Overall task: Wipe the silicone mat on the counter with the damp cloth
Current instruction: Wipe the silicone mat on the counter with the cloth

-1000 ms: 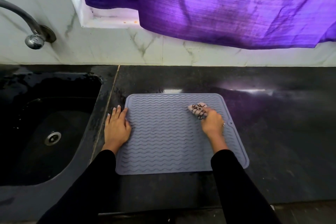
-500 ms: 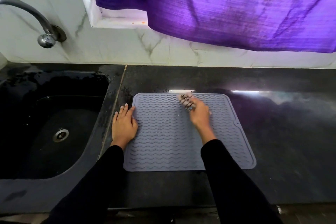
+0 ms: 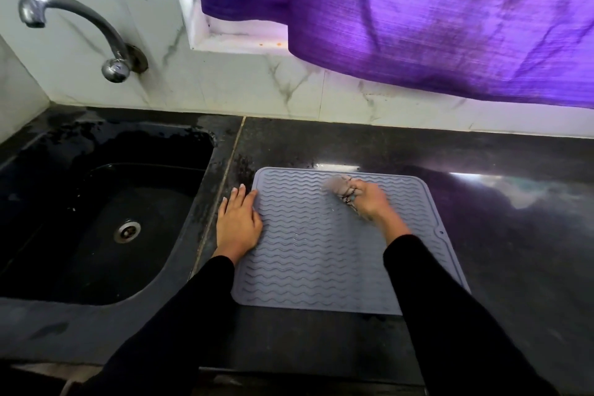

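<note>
Nearest, lying flat on the dark bench (image 3: 498, 267): the grey silicone mat (image 3: 321, 254), ridged with wavy lines, its near edge close to the bench front and its far edge toward the tiled wall. Likely thin, light and floppy, grippy underneath but prone to creeping or rucking under a sideways rub; best pinned flat at an edge, never lifted by the middle.

Pressing down on the mat's left edge: the left hand (image 3: 238, 225), fingers straight and flat, partly on the mat and partly on the bench beside the sink (image 3: 106, 212). Looking well placed as an anchor.

Farther in, working near the mat's far edge: the right hand (image 3: 369, 199), fingers curled round the bunched damp cloth (image 3: 341, 189). Cloth blurred, pale with dark markings, touching the ridges. Probably soft and wet, so needing a firm wad and pressure along the grooves.

Beyond, standing over the sink: the tap (image 3: 80, 29); hanging above the wall tiles: the purple curtain (image 3: 434, 16).
</note>
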The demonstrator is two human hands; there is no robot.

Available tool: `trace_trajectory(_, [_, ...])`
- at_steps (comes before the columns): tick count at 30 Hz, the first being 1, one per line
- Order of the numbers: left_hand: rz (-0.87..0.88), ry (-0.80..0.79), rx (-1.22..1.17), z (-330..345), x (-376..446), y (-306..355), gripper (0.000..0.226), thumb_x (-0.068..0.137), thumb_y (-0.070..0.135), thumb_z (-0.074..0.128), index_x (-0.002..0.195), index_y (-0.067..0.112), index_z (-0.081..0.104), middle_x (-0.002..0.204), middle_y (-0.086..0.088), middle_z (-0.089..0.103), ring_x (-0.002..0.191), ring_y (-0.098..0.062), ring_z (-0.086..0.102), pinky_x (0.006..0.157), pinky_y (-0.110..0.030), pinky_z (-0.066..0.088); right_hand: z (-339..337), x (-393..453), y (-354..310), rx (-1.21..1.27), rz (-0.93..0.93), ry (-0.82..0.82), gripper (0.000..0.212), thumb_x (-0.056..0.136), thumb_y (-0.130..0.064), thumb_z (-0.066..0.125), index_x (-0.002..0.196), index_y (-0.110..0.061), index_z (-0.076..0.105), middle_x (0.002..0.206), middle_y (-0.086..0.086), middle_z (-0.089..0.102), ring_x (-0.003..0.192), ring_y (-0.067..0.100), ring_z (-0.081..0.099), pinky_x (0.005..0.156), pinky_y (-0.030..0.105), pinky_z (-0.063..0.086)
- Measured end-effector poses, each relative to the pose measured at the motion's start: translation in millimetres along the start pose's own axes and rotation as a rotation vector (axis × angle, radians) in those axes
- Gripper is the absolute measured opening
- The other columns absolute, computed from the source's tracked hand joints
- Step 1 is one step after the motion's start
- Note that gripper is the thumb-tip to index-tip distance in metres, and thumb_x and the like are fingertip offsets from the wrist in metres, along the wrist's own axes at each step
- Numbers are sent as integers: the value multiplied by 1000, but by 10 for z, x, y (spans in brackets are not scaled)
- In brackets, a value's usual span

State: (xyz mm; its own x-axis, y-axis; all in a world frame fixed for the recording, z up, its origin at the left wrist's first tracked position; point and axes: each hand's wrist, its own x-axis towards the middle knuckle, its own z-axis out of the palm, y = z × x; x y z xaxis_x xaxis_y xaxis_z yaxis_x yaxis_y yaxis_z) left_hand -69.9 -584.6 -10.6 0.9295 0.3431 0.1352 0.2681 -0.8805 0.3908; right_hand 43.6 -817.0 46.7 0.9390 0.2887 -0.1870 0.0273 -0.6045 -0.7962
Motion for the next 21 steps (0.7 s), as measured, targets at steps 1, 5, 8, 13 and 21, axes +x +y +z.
trace_trajectory(1, [-2,-1,-5,-10,-5,4,63,78,29,24,138,15,38,150,-12,30,141,-25,22,116,-41,12,-76,30,-44,308,41,20,40,93,10,34,131,5,49,100,6,65,77,15,66,65,16,51])
trace_trajectory(5, [-7,-1,-19,-20,-13,7,64,78,30,23,138,16,38,150,-11,30,141,-24,22,117,-40,11,-104,227,-99,538,258,377,23,93,-10,55,113,-9,65,92,1,64,70,9,59,60,16,50])
trace_trajectory(8, [-12,6,-34,-14,-8,-5,63,78,29,24,138,16,39,150,-10,31,141,-23,22,117,-40,11,149,151,-234,91,62,334,36,90,-5,52,122,-14,62,108,5,68,92,16,60,78,22,43])
trace_trajectory(13, [-15,-2,-25,-8,-3,6,63,78,30,24,138,17,37,151,-10,29,142,-23,21,117,-40,11,697,-69,-167,-533,-65,254,51,90,-1,49,139,-11,43,150,14,35,140,29,30,118,35,20])
trace_trajectory(21, [-12,1,-2,15,-6,-1,62,79,29,23,139,17,35,152,-9,27,142,-23,19,117,-39,9,449,110,-55,-289,-50,99,45,85,-9,61,128,-19,57,135,5,55,124,24,51,105,32,39])
